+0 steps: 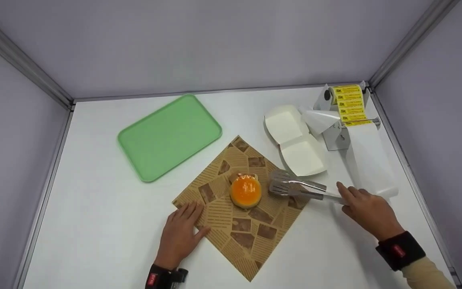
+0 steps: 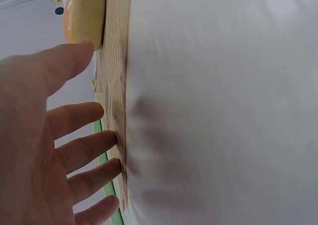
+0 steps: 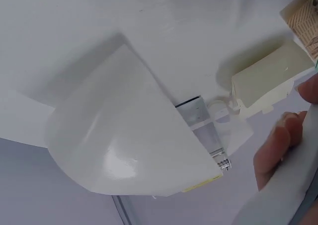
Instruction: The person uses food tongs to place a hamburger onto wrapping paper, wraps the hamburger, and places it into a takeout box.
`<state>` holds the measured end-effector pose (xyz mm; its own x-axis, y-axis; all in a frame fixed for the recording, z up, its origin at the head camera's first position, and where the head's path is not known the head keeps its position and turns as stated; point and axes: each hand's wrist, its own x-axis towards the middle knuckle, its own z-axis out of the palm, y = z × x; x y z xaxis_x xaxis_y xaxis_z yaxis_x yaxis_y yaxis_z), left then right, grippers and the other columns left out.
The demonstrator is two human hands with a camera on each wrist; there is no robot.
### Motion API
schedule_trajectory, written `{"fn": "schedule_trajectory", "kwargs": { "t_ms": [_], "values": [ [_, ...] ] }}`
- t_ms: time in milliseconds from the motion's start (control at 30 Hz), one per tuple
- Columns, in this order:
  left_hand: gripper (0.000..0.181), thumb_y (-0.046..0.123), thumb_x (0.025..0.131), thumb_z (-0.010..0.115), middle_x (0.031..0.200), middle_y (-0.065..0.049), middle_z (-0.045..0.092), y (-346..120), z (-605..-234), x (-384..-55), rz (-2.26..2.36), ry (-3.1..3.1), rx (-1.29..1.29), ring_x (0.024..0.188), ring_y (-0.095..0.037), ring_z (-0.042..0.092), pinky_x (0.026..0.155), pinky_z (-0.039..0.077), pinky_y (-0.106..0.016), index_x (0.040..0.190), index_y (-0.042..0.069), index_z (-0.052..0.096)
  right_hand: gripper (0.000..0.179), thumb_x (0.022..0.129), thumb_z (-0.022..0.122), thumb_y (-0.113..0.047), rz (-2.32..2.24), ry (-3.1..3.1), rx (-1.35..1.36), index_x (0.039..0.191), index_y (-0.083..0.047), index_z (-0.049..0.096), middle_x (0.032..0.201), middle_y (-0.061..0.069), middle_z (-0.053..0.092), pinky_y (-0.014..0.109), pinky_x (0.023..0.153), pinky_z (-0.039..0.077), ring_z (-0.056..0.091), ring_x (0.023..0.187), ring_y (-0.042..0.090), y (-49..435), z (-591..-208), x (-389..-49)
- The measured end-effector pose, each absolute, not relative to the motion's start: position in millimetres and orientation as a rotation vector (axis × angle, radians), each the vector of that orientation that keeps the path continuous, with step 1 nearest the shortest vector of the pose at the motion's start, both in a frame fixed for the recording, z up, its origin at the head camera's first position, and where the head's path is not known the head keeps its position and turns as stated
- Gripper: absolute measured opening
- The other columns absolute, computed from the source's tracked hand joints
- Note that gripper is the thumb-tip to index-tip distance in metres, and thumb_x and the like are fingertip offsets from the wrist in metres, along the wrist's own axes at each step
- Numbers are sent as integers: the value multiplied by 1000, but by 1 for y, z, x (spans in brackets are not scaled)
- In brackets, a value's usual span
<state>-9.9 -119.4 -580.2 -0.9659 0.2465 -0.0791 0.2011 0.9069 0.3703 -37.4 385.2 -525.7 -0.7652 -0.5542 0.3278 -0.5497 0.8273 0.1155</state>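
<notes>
A burger (image 1: pixel 246 192) with a glossy orange top sits near the middle of a brown printed paper sheet (image 1: pixel 219 214), which lies turned like a diamond on the table. At the sheet's left edge rests my left hand (image 1: pixel 180 235), fingers straight and spread; the left wrist view shows its fingertips (image 2: pixel 113 166) right at the paper. My right hand (image 1: pixel 369 210) grips the pale handle of metal tongs (image 1: pixel 295 188). Their slotted ends hang over the sheet's right corner, to the right of the burger, with nothing between them. In the right wrist view, the curled fingers (image 3: pixel 272 153) wrap the handle.
A green tray (image 1: pixel 171 136) lies at the back left. Behind the tongs stands an open white clamshell box (image 1: pixel 301 150). A dispenser (image 1: pixel 337 138) at the back right holds a roll of yellow labels (image 1: pixel 351 104), its white backing strip (image 1: pixel 369 160) curving toward my right hand.
</notes>
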Motion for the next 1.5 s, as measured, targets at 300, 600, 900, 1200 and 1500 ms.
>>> {"fn": "schedule_trajectory", "kwargs": {
  "t_ms": [300, 600, 900, 1200, 1500],
  "values": [
    [69, 54, 93, 64, 155, -6, 51, -121, -582, -8, 537, 2956, 347, 146, -30, 44, 117, 37, -53, 151, 17, 50, 52, 71, 87, -8, 291, -2825, 820, 113, -7, 56, 89, 12, 77, 35, 53, 56, 74, 67, 22, 381, -528, -43],
    [67, 54, 93, 65, 154, -4, 52, -120, -576, -8, 544, 2988, 378, 144, -28, 46, 117, 39, -51, 148, 18, 53, 46, 74, 81, -8, 375, -2768, 881, 114, -2, 60, 78, 4, 69, 30, 53, 53, 65, 64, 14, 365, -534, -60],
    [65, 52, 93, 66, 153, -1, 53, -120, -574, -6, 575, 2990, 448, 142, -26, 48, 114, 42, -51, 148, 19, 54, 44, 80, 82, -15, 329, -2808, 917, 115, -5, 57, 72, 1, 65, 28, 48, 47, 57, 56, 11, 336, -534, -80],
    [67, 53, 92, 67, 153, 0, 53, -120, -572, -6, 595, 2968, 450, 143, -25, 48, 113, 43, -51, 149, 20, 52, 44, 89, 78, -28, 266, -2851, 957, 118, -5, 55, 73, 4, 66, 30, 48, 48, 57, 55, 13, 300, -530, -107],
    [66, 53, 93, 66, 153, 0, 54, -120, -573, -4, 615, 2974, 467, 143, -25, 48, 111, 44, -52, 148, 19, 53, 42, 92, 75, -35, 217, -2869, 1008, 115, -7, 53, 69, 3, 59, 34, 51, 51, 48, 53, 13, 263, -528, -140]
  ]
}}
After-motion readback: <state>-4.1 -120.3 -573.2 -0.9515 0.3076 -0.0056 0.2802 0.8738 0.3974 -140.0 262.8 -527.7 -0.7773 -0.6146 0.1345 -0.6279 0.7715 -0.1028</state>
